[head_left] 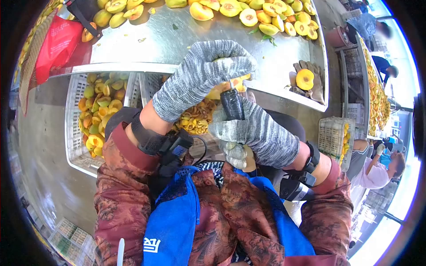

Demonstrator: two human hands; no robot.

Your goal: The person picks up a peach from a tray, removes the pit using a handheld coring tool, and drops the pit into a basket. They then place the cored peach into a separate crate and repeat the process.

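Both hands wear grey knitted gloves. My left hand [217,64], fingers curled, holds a yellow-orange peach half [239,82] beyond the table's near edge. Just below it, my right hand [239,124] is wrapped round the black handle [232,104] of a tool, whose tip meets the fruit. The tool's working end is mostly hidden by the fruit and my left hand. Under my hands, a crate holds small yellow fruit pieces [194,116].
Halved peaches [262,15] lie along the far side of the metal table [133,48]. A peach half [305,79] rests on spare gloves at the right. A white crate [76,128] of fruit stands lower left. Other people [381,170] are at the right.
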